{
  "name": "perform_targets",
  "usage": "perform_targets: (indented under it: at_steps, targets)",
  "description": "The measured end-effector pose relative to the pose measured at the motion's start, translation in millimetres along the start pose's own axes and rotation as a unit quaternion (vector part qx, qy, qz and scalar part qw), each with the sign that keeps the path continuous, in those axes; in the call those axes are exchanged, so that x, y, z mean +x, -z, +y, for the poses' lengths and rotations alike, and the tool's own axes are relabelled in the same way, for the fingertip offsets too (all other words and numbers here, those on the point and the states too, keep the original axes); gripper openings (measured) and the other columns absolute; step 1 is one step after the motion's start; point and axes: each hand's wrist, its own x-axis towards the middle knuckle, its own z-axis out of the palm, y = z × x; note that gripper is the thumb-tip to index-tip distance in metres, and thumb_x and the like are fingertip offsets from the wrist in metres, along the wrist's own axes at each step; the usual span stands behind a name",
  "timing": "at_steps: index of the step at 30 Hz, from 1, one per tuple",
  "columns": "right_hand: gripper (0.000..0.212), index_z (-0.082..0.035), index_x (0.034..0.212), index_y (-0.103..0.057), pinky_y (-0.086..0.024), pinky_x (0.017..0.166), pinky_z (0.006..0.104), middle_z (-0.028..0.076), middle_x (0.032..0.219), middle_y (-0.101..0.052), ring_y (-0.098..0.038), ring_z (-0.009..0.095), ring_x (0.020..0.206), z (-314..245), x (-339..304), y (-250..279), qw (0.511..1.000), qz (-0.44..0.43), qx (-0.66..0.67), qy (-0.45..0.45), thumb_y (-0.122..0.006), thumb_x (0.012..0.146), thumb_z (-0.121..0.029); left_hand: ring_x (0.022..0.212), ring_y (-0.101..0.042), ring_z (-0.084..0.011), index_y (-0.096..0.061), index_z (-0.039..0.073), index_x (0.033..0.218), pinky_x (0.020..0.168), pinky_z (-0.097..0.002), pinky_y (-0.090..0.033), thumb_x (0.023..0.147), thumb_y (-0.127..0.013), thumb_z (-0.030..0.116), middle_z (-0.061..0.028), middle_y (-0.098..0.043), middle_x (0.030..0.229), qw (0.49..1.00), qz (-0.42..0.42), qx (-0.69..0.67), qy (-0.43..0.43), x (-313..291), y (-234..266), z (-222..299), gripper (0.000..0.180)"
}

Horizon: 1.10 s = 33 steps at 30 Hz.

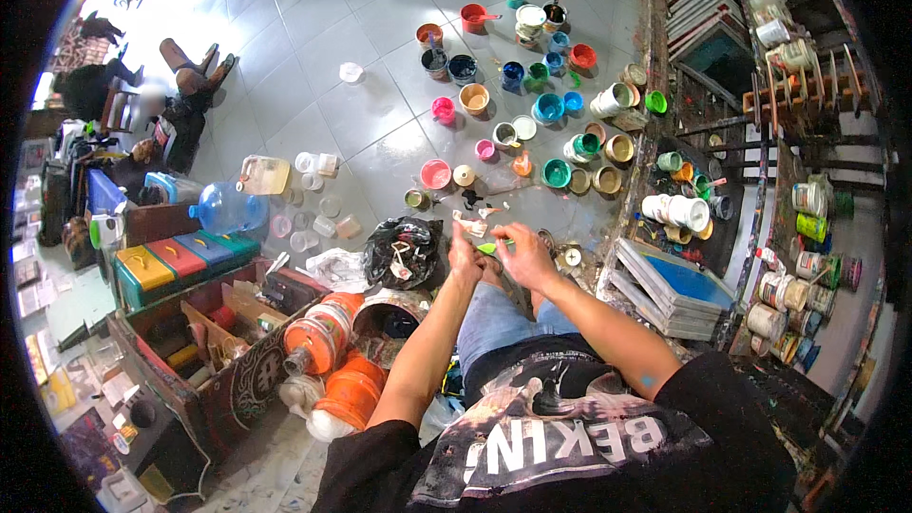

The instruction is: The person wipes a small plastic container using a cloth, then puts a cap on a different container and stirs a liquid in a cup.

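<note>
My left hand (464, 255) is closed in front of my lap, its fingers pressed together and pointing away from me. Whatever it grips is too small to make out. Close by on its right, my right hand (525, 256) has its fingers bent into a pinch. A small bright green flat piece (490, 248) shows between the hands, at the right fingertips; its kind is unclear. Just beyond the left fingers lies a crumpled whitish scrap with reddish marks (470, 224). Farther off on the floor stand many open paint pots, among them a pink one (435, 174) and a green one (556, 172).
A black plastic bag (403, 252) and orange containers (330, 331) lie left of my legs. Beyond them are a wooden box (223, 323) and a clear water jug (231, 208). Stacked frames (670, 290) lean at my right, beside racks of paint tubs (784, 292).
</note>
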Motion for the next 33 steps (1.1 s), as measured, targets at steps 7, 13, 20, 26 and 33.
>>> perform_targets:
  at_steps: [7, 13, 20, 26, 33]
  targets:
    - [0.028, -0.004, 0.110, -0.066, -0.051, 0.085, 0.0419, 0.018, 0.102, -0.067, -0.065, 0.035, 0.096, 73, -15, 67, 0.994, 0.032, 0.017, -0.103, -0.060, 0.098, -0.027, 0.042, -0.026, -0.0125, -0.039, 0.015, 0.077, 0.039, -0.0276, -0.020, 0.105, -0.035, 0.051, 0.0041, -0.031, 0.057, 0.982, 0.012, -0.130, -0.139, -27, -20, 13, 0.046]
    - [0.035, -0.006, 0.128, -0.060, -0.054, 0.078, 0.0361, 0.016, 0.118, -0.062, -0.065, 0.021, 0.096, 106, -35, 81, 0.921, -0.021, 0.224, -0.319, -0.052, 0.103, -0.029, 0.067, -0.059, -0.0214, 0.002, 0.019, 0.156, 0.057, -0.0333, -0.051, 0.096, -0.042, -0.006, -0.0197, -0.054, 0.125, 0.977, -0.122, -0.059, -0.165, -36, -48, -31, 0.078]
    - [0.030, -0.004, 0.118, -0.063, -0.050, 0.086, 0.0471, 0.022, 0.110, -0.059, -0.060, 0.039, 0.102, 66, -64, 95, 0.999, -0.013, 0.031, -0.004, -0.054, 0.097, -0.022, 0.105, -0.062, -0.0348, -0.041, 0.009, 0.141, 0.091, -0.0553, -0.053, 0.106, -0.032, 0.029, -0.0210, -0.060, 0.118, 0.983, -0.177, 0.005, 0.042, -53, -111, -93, 0.042]
    - [0.020, -0.003, 0.105, -0.064, -0.048, 0.084, 0.0512, 0.022, 0.103, -0.059, -0.061, 0.044, 0.096, 90, -73, 126, 1.000, 0.013, -0.005, -0.004, -0.057, 0.093, -0.017, 0.115, -0.056, -0.0284, -0.046, 0.006, 0.137, 0.102, -0.0448, -0.044, 0.096, -0.036, 0.072, -0.0140, -0.058, 0.125, 0.941, -0.324, 0.054, 0.080, -106, -131, -106, 0.079]
    - [0.020, -0.002, 0.097, -0.069, -0.052, 0.076, 0.0463, 0.020, 0.098, -0.066, -0.066, 0.039, 0.087, 129, -57, 122, 0.990, 0.065, 0.044, -0.114, -0.064, 0.090, -0.021, 0.127, -0.048, -0.0292, -0.037, 0.012, 0.147, 0.106, -0.0474, -0.037, 0.088, -0.039, 0.081, -0.0117, -0.049, 0.137, 0.939, -0.281, 0.198, 0.010, -159, -159, -108, 0.092]
